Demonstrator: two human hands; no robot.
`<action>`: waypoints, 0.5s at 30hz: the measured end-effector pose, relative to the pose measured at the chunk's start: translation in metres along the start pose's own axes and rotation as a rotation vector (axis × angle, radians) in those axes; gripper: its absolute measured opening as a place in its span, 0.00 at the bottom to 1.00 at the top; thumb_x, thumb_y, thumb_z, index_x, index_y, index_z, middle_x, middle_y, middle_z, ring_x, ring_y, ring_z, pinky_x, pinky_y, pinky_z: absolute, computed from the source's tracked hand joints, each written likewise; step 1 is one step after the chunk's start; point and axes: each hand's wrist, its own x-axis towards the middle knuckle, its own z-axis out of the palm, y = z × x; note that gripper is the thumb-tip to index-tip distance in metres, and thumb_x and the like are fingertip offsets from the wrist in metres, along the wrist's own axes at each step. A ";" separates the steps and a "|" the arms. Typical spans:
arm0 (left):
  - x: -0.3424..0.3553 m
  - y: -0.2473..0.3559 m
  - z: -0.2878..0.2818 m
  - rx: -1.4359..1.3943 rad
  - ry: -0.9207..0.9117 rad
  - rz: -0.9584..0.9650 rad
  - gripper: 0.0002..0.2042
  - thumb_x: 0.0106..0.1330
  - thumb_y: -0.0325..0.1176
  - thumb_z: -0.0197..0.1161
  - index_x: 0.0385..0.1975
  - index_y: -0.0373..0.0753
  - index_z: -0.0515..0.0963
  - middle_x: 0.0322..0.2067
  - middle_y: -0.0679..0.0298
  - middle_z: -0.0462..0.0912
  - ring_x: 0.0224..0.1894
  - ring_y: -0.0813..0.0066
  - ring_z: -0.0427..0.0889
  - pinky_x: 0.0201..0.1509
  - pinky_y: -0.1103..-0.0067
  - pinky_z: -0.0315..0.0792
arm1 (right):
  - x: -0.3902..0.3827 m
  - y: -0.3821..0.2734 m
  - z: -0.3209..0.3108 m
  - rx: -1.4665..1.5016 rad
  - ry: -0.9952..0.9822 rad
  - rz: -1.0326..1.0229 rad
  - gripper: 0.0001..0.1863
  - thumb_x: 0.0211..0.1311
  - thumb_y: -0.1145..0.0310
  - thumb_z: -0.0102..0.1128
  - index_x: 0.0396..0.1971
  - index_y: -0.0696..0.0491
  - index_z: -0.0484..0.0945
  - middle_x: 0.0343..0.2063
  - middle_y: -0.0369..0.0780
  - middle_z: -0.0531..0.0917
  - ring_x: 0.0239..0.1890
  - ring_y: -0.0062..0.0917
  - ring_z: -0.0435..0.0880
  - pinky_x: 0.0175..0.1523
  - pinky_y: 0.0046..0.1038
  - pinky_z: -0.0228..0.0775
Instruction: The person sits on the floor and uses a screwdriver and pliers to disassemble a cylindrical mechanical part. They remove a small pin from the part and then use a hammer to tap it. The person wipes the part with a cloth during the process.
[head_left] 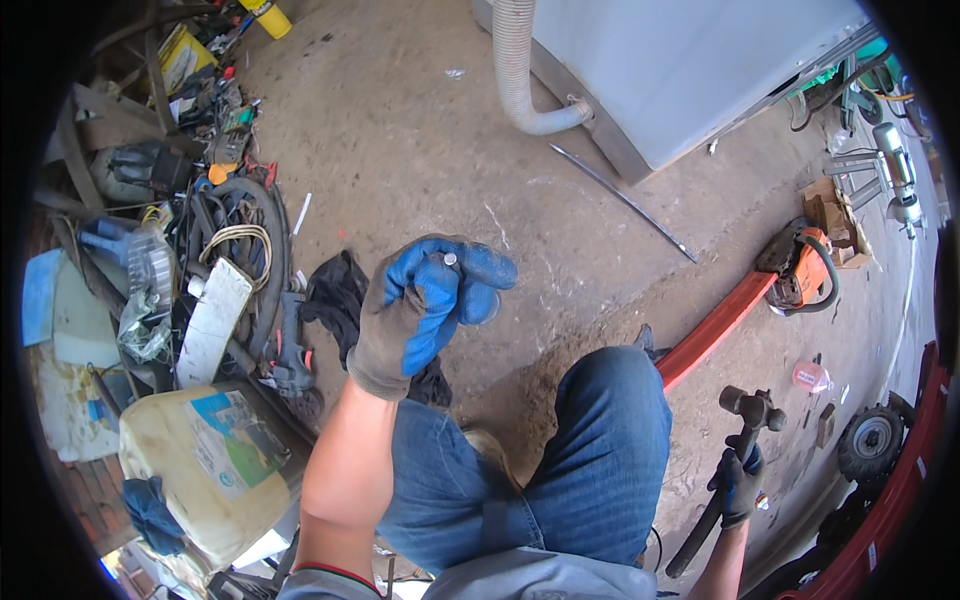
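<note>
My left hand (425,300), in a blue and grey work glove, is raised over the floor in front of my knees. Its fingers are closed around a small metal piece with a round silvery end (450,259); the rest of it is hidden in the glove, so I cannot tell its exact kind. Low on the right, my gloved right hand (738,486) grips a hammer (752,408) by its dark handle. The metal head points away from me, and the handle's end sticks out below my fist. Behind my left wrist lies a black cloth (340,295).
An orange chainsaw (795,268) with a red bar cover (715,335) lies right of my knee. Ahead are a thin metal rod (625,203) and a grey cabinet (690,80) with a ribbed hose (515,60). A jerrycan (165,470), an angle grinder (291,350) and scrap crowd my left.
</note>
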 end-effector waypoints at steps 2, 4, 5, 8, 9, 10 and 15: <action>-0.001 -0.001 -0.001 0.001 -0.002 -0.008 0.21 0.73 0.47 0.60 0.46 0.30 0.80 0.42 0.52 0.86 0.33 0.76 0.77 0.40 0.77 0.75 | -0.008 -0.024 0.016 -0.008 -0.002 -0.036 0.13 0.65 0.77 0.57 0.49 0.63 0.76 0.18 0.32 0.73 0.14 0.15 0.72 0.18 0.21 0.71; 0.001 0.000 -0.001 0.004 -0.014 -0.019 0.22 0.73 0.48 0.60 0.45 0.30 0.80 0.42 0.53 0.86 0.33 0.77 0.77 0.41 0.77 0.74 | -0.015 -0.035 0.030 -0.007 -0.005 -0.080 0.14 0.65 0.77 0.59 0.49 0.63 0.76 0.18 0.32 0.74 0.14 0.15 0.73 0.18 0.21 0.71; 0.001 0.001 0.001 0.012 -0.003 -0.030 0.22 0.72 0.49 0.60 0.43 0.30 0.81 0.37 0.56 0.83 0.32 0.76 0.76 0.39 0.77 0.72 | -0.017 -0.039 0.034 -0.007 -0.009 -0.101 0.14 0.64 0.77 0.59 0.49 0.64 0.76 0.18 0.33 0.74 0.14 0.15 0.73 0.18 0.21 0.71; 0.004 0.007 0.010 0.034 0.014 -0.057 0.23 0.71 0.52 0.60 0.39 0.32 0.81 0.27 0.63 0.76 0.30 0.75 0.72 0.37 0.77 0.68 | -0.023 -0.050 0.042 -0.012 -0.050 -0.109 0.15 0.62 0.77 0.60 0.48 0.65 0.76 0.19 0.34 0.76 0.14 0.16 0.74 0.19 0.20 0.69; 0.004 0.008 0.011 0.040 0.007 -0.061 0.23 0.71 0.52 0.60 0.39 0.32 0.81 0.27 0.63 0.76 0.30 0.75 0.72 0.37 0.77 0.68 | -0.025 -0.054 0.045 -0.020 -0.060 -0.108 0.15 0.61 0.77 0.60 0.48 0.65 0.76 0.19 0.34 0.76 0.14 0.17 0.74 0.19 0.20 0.69; 0.005 0.008 0.011 0.046 0.000 -0.066 0.23 0.71 0.52 0.60 0.39 0.32 0.81 0.28 0.63 0.76 0.30 0.75 0.72 0.37 0.77 0.68 | -0.027 -0.057 0.047 -0.011 -0.060 -0.096 0.16 0.60 0.77 0.60 0.47 0.65 0.76 0.19 0.35 0.77 0.14 0.17 0.75 0.19 0.21 0.69; 0.003 0.007 0.010 0.066 0.059 -0.086 0.23 0.71 0.52 0.60 0.39 0.31 0.81 0.28 0.63 0.77 0.30 0.76 0.72 0.37 0.77 0.68 | -0.032 -0.059 0.049 0.025 -0.083 -0.099 0.16 0.60 0.76 0.60 0.47 0.66 0.76 0.19 0.34 0.76 0.14 0.17 0.75 0.19 0.20 0.69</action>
